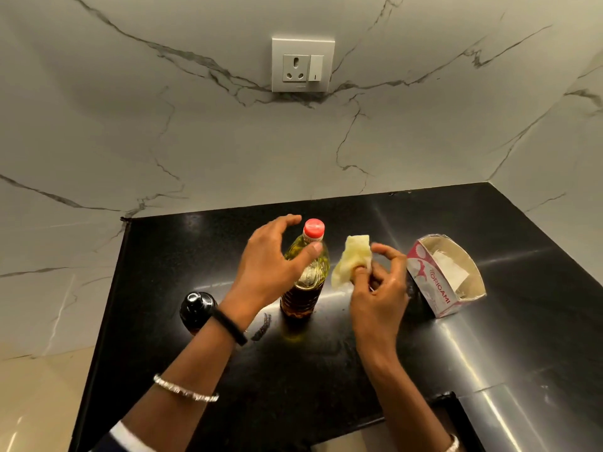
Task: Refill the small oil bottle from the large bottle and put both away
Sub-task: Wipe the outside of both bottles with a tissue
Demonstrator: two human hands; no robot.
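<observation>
On counter point(359, 353), large bottle point(306, 285) by thumb, left hand point(267, 265); right hand point(380, 288) pinches tissue point(354, 259).

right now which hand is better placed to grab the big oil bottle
Probably left. The left hand arches beside the large bottle, thumb on its shoulder; the right hand pinches a tissue.

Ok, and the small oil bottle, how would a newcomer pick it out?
Start at the black counter under the marble wall. Near its left edge, just behind the left wrist, stands the small oil bottle. Unlike the tall, clear, red-capped large bottle beside it, it is squat, dark and black-topped.
</observation>
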